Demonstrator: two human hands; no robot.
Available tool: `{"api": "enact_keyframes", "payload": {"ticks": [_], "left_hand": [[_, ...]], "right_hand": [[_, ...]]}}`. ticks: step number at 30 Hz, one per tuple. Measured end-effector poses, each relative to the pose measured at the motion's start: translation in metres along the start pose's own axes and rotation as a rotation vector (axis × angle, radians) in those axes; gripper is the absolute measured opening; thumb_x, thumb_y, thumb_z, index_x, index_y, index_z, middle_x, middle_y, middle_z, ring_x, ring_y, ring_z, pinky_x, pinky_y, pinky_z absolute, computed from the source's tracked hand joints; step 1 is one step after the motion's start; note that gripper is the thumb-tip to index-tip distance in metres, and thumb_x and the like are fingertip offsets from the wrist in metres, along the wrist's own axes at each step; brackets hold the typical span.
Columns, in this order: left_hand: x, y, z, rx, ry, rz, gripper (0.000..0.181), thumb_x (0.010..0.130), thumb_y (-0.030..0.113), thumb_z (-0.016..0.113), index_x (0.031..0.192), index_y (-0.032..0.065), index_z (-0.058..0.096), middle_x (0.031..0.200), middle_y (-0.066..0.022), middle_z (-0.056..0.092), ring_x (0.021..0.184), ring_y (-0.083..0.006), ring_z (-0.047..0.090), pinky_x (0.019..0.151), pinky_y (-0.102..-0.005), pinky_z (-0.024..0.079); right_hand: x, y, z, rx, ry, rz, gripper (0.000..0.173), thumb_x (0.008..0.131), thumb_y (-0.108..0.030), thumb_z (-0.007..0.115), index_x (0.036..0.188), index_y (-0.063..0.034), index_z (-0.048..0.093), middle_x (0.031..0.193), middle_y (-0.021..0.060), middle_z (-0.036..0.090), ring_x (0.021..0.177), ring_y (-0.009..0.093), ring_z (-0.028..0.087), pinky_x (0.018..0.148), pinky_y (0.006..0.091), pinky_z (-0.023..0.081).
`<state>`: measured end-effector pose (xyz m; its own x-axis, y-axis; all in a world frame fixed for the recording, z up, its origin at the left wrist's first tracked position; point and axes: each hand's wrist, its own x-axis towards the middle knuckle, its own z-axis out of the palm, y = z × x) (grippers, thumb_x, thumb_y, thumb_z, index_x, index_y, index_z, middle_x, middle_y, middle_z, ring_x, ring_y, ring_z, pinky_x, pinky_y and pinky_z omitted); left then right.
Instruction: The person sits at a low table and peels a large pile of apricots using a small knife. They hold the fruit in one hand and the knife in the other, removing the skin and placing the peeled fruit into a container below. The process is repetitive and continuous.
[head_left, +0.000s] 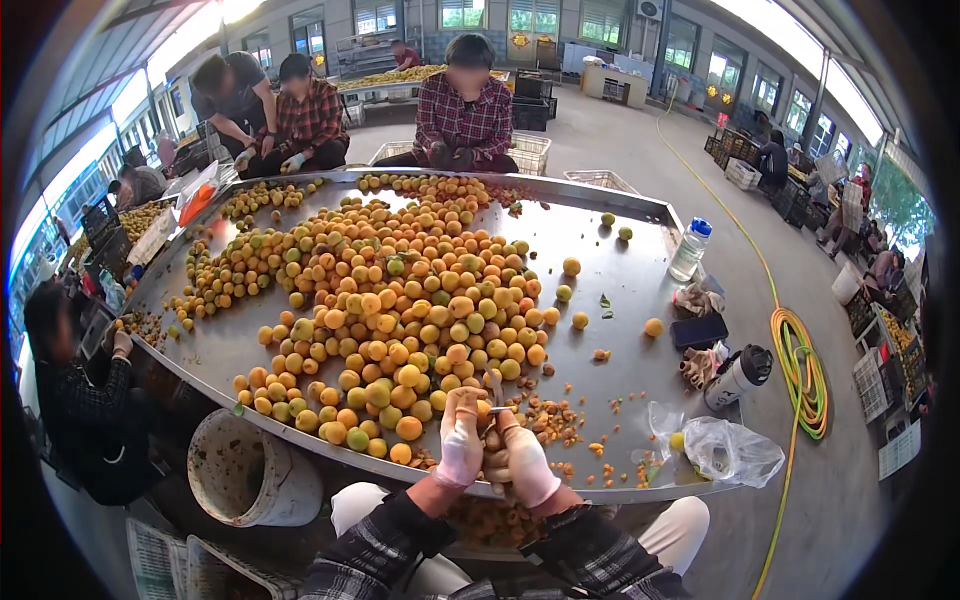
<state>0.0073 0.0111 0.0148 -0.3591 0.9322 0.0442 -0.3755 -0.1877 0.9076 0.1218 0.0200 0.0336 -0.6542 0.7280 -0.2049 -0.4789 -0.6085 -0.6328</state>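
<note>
Both my hands, in pale gloves, are close together over the near edge of the steel table (637, 247). My left hand (459, 439) has its fingers closed on an orange apricot (484, 409), mostly covered by the fingers. My right hand (521, 457) grips a small metal tool (501, 409), whose thin shaft shows beside the fruit; its exact kind cannot be told. A large heap of orange and greenish apricots (405, 300) lies beyond my hands. Just right of them are apricot pits and scraps (551, 420) on the metal.
A clear bottle (691, 250), a dark phone (699, 331), a tumbler (739, 376) and a plastic bag (731, 450) lie along the right side. A white bucket (289, 480) stands below left, near crates (157, 555). Co-workers sit across and at left; a coiled hose (799, 367) lies on the floor.
</note>
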Motion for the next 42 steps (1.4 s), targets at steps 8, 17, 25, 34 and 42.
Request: {"api": "enact_keyframes", "payload": {"ticks": [8,17,25,34,42], "left_hand": [[0.011,-0.010,-0.003,-0.423,-0.183,-0.238,0.042,0.107,0.039,0.043,0.135,0.0077,0.047,0.118,-0.0057,0.059,0.106,-0.0160,0.057,0.092,-0.0306,0.044],[0.011,-0.007,-0.003,-0.504,-0.385,-0.240,0.049,0.105,0.043,0.045,0.140,0.0089,0.043,0.117,-0.0046,0.057,0.103,-0.0156,0.056,0.090,-0.0320,0.045],[0.005,-0.003,0.001,-0.411,-0.282,-0.285,0.047,0.106,0.041,0.043,0.140,0.0083,0.038,0.113,-0.0055,0.057,0.101,-0.0152,0.055,0.089,-0.0307,0.046],[0.002,-0.005,-0.002,-0.038,-0.368,0.040,0.064,0.102,0.044,0.052,0.145,0.0014,0.031,0.118,-0.0092,0.058,0.108,-0.0156,0.054,0.097,-0.0314,0.042],[0.002,-0.007,-0.007,-0.351,-0.319,-0.374,0.051,0.100,0.040,0.060,0.132,0.0009,0.055,0.110,-0.0050,0.066,0.099,-0.0136,0.062,0.089,-0.0270,0.049]], "right_hand": [[-0.022,-0.016,-0.020,-0.234,0.154,0.067,0.052,0.105,-0.052,0.042,0.079,-0.0089,0.054,0.057,-0.0060,0.041,0.046,0.006,0.037,0.040,0.0253,0.030],[-0.039,-0.005,-0.030,-0.929,0.330,-0.231,0.041,0.105,-0.036,0.050,0.095,0.0025,0.061,0.064,0.0019,0.049,0.062,0.010,0.042,0.057,0.0308,0.040],[-0.044,-0.006,-0.014,-1.339,0.444,-0.376,0.034,0.102,-0.034,0.055,0.097,-0.0014,0.062,0.070,0.0199,0.063,0.068,0.039,0.064,0.061,0.0436,0.049],[-0.038,-0.002,-0.014,-1.611,0.485,-0.370,0.034,0.101,-0.037,0.053,0.093,-0.0041,0.060,0.072,0.0234,0.065,0.073,0.045,0.065,0.062,0.0522,0.052],[-0.028,0.003,-0.019,-1.682,0.562,-0.456,0.034,0.101,-0.036,0.053,0.099,-0.0033,0.063,0.071,0.0223,0.065,0.072,0.044,0.066,0.061,0.0497,0.052]]}}
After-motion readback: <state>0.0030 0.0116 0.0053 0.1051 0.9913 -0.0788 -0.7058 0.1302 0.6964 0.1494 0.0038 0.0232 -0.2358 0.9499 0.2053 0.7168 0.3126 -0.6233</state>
